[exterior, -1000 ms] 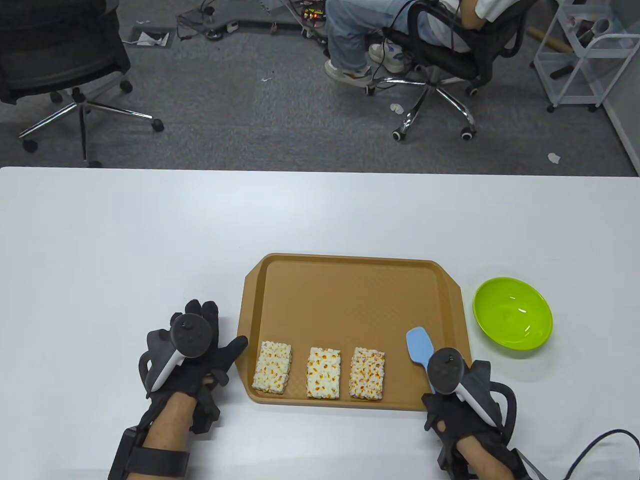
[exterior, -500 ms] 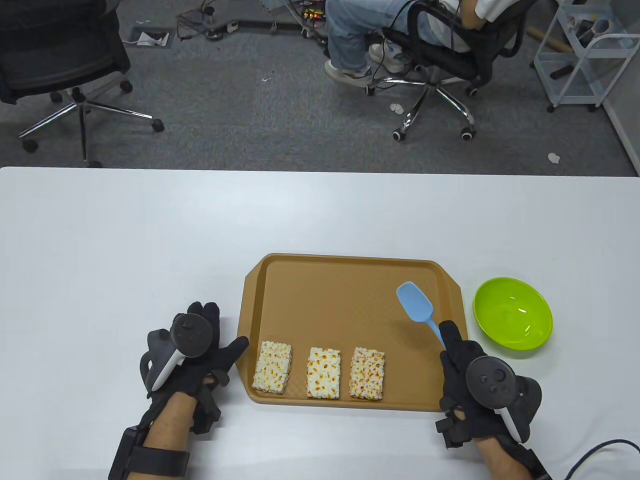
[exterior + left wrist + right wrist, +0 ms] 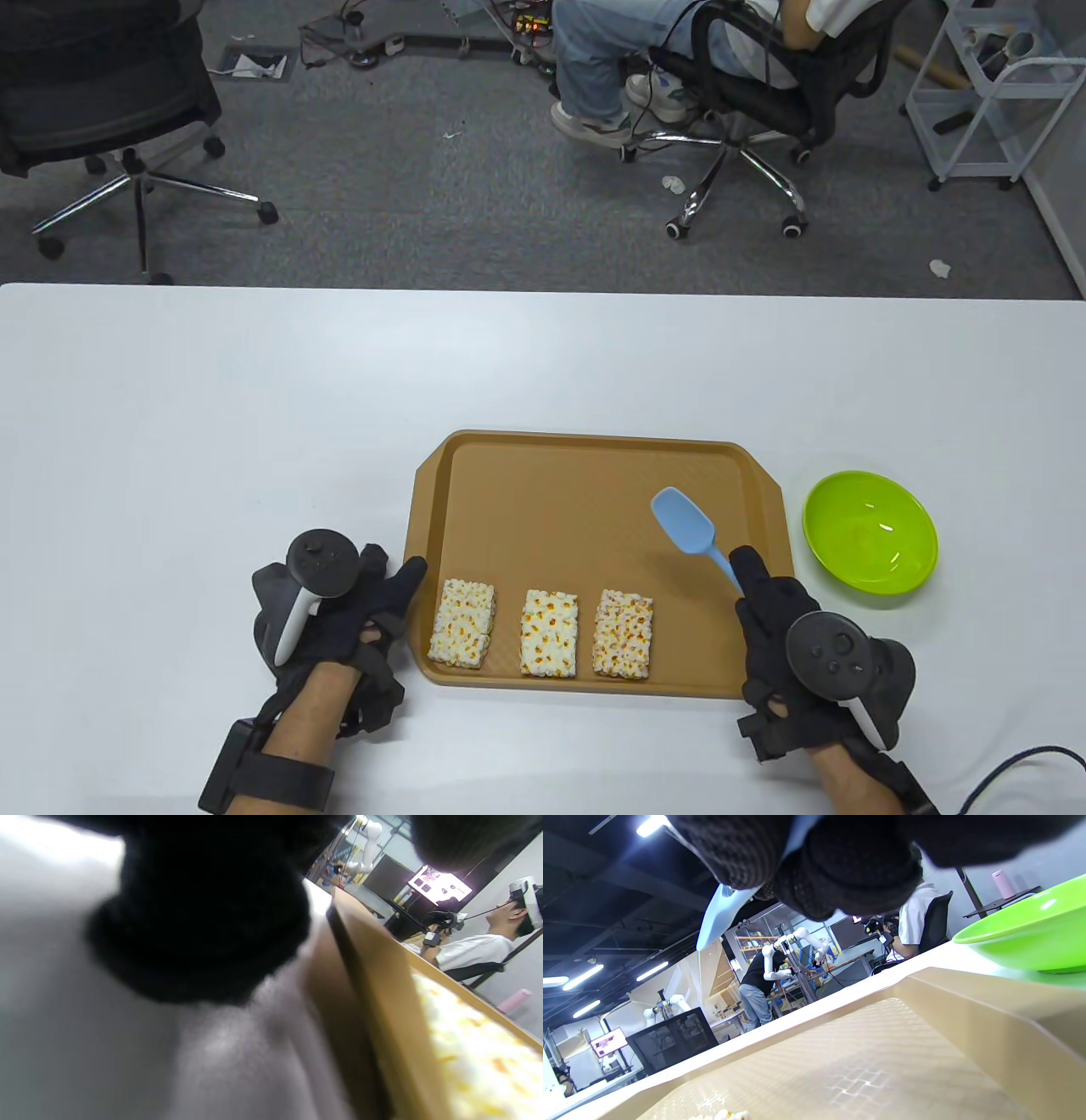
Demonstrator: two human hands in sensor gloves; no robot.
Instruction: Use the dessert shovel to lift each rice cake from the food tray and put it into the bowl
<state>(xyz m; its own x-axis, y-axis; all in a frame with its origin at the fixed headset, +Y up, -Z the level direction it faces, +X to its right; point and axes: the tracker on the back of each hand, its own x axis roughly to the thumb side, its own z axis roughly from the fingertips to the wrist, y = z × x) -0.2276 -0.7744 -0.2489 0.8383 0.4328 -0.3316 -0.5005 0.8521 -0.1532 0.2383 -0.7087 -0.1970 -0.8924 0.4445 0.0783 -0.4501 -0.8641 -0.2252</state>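
L hand (image 3: 339, 603) lay flat on the table (image 3: 212, 407), fingers straight, holding nothing; thumb tip reached toward the tray's left rim, touching or just shy, couldn't tell. In the L wrist view a gloved finger (image 3: 203, 921) filled most of the shot, tray wall blurred beside it.

Food tray (image 3: 594, 475), tan, sat right of the hand. Three rice cakes lined its near edge: left cake (image 3: 461, 623), middle cake (image 3: 550, 633), right cake (image 3: 624, 634), apart from each other, none lifted.

At approx 2 o'clock from the right cake, the blue dessert shovel (image 3: 684, 525) hung over the tray w/ blade pointing to 11 o'clock, blade empty. R hand (image 3: 785, 654) gripped its handle, fingers curled round it, index lying along the stem. R wrist view showed the fingers (image 3: 840, 870) wrapped on the handle, blade clear of the tray floor.

Green bowl (image 3: 870, 531) stood on the table at 3 o'clock of the tray, just beside its right rim, nothing in it.
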